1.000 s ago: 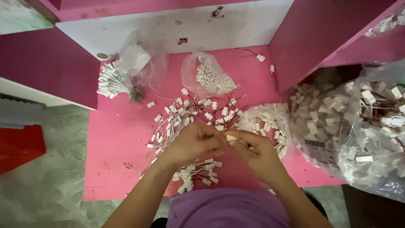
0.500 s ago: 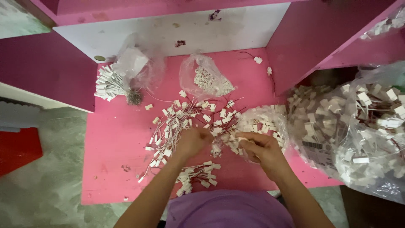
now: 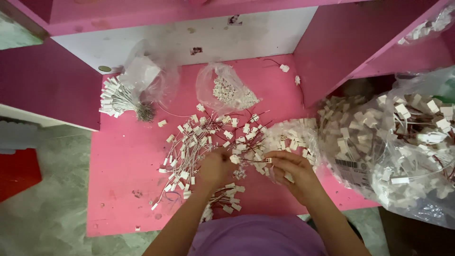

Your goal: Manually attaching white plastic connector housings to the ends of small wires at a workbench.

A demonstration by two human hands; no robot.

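Observation:
My left hand (image 3: pixel 215 168) pinches a white connector on a thin wire at the near edge of a loose pile of wired white connectors (image 3: pixel 204 137) spread on the pink table (image 3: pixel 123 161). My right hand (image 3: pixel 291 173) holds the other end of that wire just in front of an open clear bag of white connectors (image 3: pixel 291 137). Both hands are a few centimetres apart. A small heap of finished wired pieces (image 3: pixel 225 199) lies near my left wrist.
A tied bundle of wired connectors (image 3: pixel 118 97) and a crumpled clear bag (image 3: pixel 147 76) lie at the back left. A small bag of tiny white parts (image 3: pixel 230 90) sits at the back middle. Big clear bags of connectors (image 3: pixel 403 142) stand on the right. Pink walls enclose the table.
Both hands have moved a little away from my body into the pile, and they have drawn slightly apart along a wire.

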